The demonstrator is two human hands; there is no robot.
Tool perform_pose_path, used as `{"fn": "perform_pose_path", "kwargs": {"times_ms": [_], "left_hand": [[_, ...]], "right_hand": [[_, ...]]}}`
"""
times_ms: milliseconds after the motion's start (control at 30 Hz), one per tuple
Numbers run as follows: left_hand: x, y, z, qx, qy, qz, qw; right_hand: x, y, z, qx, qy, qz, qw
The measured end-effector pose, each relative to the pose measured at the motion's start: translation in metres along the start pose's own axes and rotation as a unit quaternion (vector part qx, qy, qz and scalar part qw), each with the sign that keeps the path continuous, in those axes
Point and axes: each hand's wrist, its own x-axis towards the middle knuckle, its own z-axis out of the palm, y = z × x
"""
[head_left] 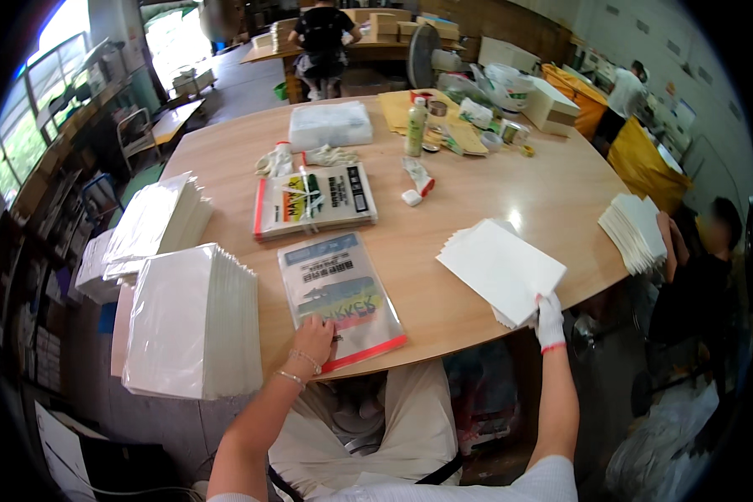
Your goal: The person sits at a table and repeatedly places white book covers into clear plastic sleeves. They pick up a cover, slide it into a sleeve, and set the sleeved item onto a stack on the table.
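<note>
My left hand (313,341), bare and with bracelets on the wrist, has its fingers bent over the left edge of a clear printed plastic bag (356,289). The bag lies flat near the table's front edge and has a red strip along its near end. In a white glove with a red cuff, my right hand (550,320) grips the near right corner of a white paper pad (502,268). More white pads lie fanned beneath it. Beyond the bag is a tied stack of similar printed bags (316,201).
Tall piles of white pads in clear wrap (192,326) stand at the left. White gloves (330,156), a green bottle (415,127) and a plastic-wrapped bundle (330,124) lie farther back. A co-worker (699,284) sits at the right beside another white stack (634,232).
</note>
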Motion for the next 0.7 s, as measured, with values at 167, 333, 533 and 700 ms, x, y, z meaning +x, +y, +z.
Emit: {"fn": "perform_pose_path", "kwargs": {"times_ms": [167, 333, 533, 700], "left_hand": [[0.006, -0.024, 0.032, -0.063, -0.004, -0.081, 0.995], [0.000, -0.046, 0.052, -0.154, 0.096, -0.104, 0.978], [-0.020, -0.027, 0.019, -0.153, 0.174, -0.180, 0.956], [-0.021, -0.044, 0.005, -0.619, -0.084, -0.308, 0.718]], "right_hand": [[-0.142, -0.047, 0.046, 0.133, -0.073, -0.009, 0.988], [-0.218, -0.031, 0.070, 0.204, -0.256, 0.193, 0.925], [-0.244, 0.021, 0.103, 0.304, -0.104, 0.207, 0.924], [-0.264, 0.014, 0.121, 0.319, -0.093, 0.256, 0.908]]}}
